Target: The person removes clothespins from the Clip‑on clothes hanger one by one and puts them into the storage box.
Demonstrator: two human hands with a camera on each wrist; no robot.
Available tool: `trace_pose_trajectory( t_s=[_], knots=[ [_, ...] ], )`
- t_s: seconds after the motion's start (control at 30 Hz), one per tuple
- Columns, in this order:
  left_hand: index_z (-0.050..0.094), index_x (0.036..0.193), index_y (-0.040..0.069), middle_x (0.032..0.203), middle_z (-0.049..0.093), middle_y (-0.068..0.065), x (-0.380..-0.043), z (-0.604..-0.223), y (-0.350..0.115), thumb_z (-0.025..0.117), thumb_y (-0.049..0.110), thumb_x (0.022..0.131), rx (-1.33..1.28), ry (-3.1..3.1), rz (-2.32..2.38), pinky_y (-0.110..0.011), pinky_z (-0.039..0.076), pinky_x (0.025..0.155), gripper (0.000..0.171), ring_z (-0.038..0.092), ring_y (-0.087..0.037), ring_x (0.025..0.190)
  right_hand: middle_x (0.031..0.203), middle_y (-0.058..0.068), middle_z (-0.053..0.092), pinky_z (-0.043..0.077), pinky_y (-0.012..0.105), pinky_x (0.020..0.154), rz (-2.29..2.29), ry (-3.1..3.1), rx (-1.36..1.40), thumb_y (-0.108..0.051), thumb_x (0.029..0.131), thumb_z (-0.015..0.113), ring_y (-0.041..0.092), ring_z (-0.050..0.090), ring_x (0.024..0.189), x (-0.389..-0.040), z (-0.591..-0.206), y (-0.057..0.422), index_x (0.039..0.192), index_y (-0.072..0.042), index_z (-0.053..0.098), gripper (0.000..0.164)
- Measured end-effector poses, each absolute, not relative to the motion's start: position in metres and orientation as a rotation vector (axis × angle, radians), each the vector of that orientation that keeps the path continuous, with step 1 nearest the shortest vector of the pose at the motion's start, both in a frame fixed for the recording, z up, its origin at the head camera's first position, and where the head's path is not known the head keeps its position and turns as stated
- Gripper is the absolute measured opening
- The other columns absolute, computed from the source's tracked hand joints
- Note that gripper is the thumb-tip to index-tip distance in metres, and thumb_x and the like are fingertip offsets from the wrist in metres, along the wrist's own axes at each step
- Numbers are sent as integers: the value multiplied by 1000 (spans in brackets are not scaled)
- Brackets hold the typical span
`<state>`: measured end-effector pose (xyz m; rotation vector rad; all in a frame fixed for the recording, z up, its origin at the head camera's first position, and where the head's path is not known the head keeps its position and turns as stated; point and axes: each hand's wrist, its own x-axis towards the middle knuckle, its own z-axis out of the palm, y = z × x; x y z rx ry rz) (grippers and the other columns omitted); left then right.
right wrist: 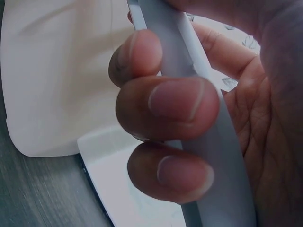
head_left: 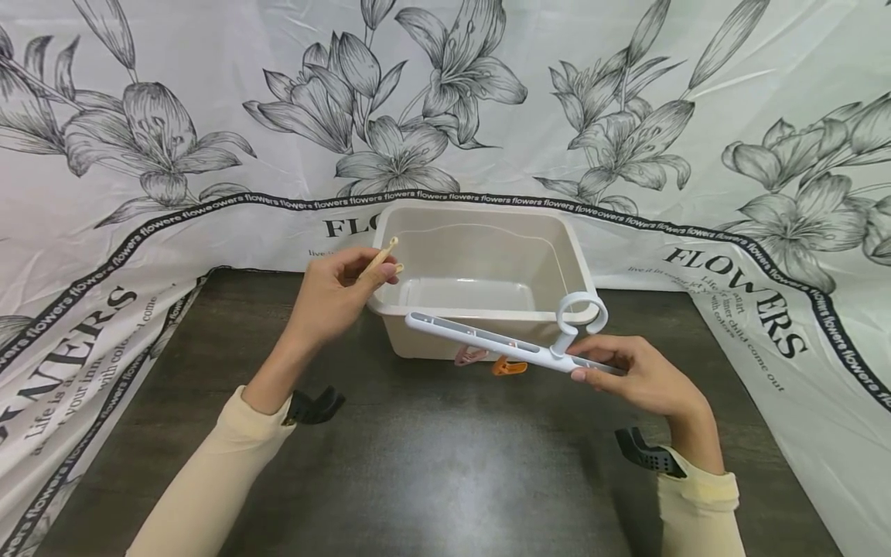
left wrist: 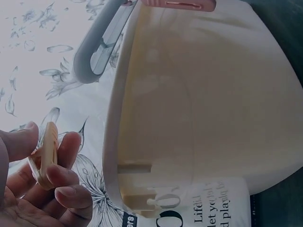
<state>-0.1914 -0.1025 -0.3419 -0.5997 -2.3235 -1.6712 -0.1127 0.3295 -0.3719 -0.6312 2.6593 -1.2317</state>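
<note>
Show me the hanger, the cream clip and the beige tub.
Hanger (head_left: 532, 355), head view, on its long bar.
Cream clip (left wrist: 49, 155), left wrist view, on one of its arms.
Beige tub (head_left: 480, 251), head view, on its far inner wall.

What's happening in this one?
A person's right hand holds a pale blue hanger bar by one end, near a beige basin. A pink clip and an orange clip hang below the bar. The left hand pinches a yellow clip, apart from the bar.
</note>
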Motion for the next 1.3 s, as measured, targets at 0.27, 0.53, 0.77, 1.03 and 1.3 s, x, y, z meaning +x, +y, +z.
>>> trace_pose_trajectory(
  t_s=[0.27,0.53,0.77,1.03,1.3],
  knots=[
    [77,107,13,96,79,-8,-202,-332,-99,70,31,100,-594,-2357,-1643,-23,53,74,21,71,-13,89,82,-5,71,49,27,54,-1228,2655,-614,-17,94,76,8,61,64,-114,-374,329,113,-22,72,20],
    [77,107,14,99,79,-7,-213,-325,-93,69,32,100,-649,-2407,-1565,-29,46,69,20,71,-10,87,83,-4,72,48,27,54,-1235,2652,-592,-17,94,76,9,60,64,-115,-375,329,114,-22,71,21],
    [77,107,15,98,78,-5,-217,-323,-95,70,33,99,-641,-2451,-1516,-30,47,66,20,71,-11,87,84,-4,72,48,27,54,-1231,2643,-590,-19,95,75,9,61,65,-116,-377,325,114,-23,71,20],
    [76,109,15,98,78,-6,-220,-321,-95,70,34,99,-651,-2506,-1499,-31,48,67,22,73,-13,90,86,-6,73,50,28,58,-1190,2657,-588,-19,96,74,9,62,67,-107,-381,328,116,-25,70,21],
    [77,112,15,96,78,-6,-224,-316,-90,72,35,98,-633,-2576,-1456,-32,43,67,25,72,-15,87,89,-5,73,51,27,60,-1167,2686,-612,-19,97,73,7,62,68,-97,-383,329,117,-26,69,22]
  ],
)
